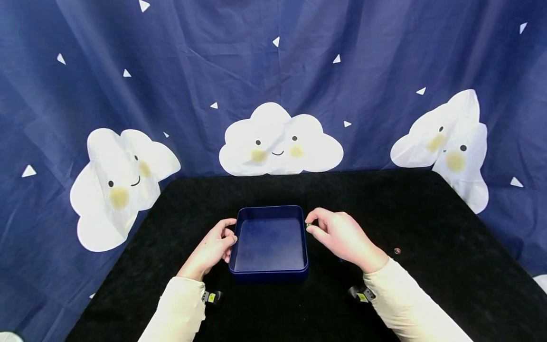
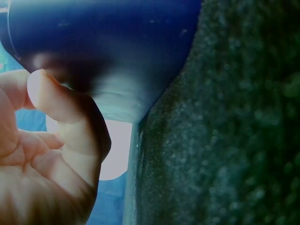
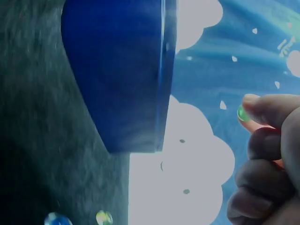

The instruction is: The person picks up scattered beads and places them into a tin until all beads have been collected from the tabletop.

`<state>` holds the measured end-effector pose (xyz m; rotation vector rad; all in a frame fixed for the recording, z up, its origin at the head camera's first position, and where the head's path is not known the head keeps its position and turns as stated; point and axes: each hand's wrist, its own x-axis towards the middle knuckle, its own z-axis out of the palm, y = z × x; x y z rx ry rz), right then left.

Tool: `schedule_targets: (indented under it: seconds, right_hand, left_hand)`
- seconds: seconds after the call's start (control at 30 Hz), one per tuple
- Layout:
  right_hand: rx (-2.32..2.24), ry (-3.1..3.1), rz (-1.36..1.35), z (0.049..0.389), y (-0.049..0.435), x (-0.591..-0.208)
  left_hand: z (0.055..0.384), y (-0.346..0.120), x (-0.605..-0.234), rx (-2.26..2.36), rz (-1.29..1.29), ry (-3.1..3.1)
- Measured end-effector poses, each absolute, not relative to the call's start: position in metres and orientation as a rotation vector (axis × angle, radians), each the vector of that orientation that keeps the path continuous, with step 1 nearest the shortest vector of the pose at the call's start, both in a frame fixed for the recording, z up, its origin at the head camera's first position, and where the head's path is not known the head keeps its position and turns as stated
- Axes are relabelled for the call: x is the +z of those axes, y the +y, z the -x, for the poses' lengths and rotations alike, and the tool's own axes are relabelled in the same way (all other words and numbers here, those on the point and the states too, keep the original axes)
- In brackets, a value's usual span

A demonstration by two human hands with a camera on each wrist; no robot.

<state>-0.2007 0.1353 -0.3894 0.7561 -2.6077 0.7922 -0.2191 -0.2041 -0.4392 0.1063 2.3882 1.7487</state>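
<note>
A dark blue square box (image 1: 269,274) with raised walls stands on the black cloth between both hands. My left hand (image 1: 215,244) holds its left side, the thumb and index fingertips at the rim. In the left wrist view, the thumb (image 2: 44,93) lies against the box's outer wall (image 2: 117,28), and part of the index finger is hidden. Close to the box's right wall, my right hand (image 1: 342,232) pinches a small marble (image 1: 308,224) between thumb and index finger. This marble (image 3: 243,113) looks clear green in the right wrist view, with the other fingers curled into the palm.
A reddish marble (image 1: 397,251) lies on the black cloth (image 1: 427,213) right of the right hand. Blue (image 3: 58,219) and yellowish (image 3: 104,217) marbles show low in the right wrist view. Behind the table hangs a blue curtain (image 1: 192,57) with white clouds.
</note>
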Motion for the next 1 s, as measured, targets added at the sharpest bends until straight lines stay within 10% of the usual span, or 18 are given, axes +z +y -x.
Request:
schedule_targets:
  seconds: [1.0]
  right_hand:
    - [0.829,-2.693,-0.699,0.214,0.145,-0.399]
  left_hand:
    - [0.217,-0.202,-0.432,1.738,-0.098,2.358]
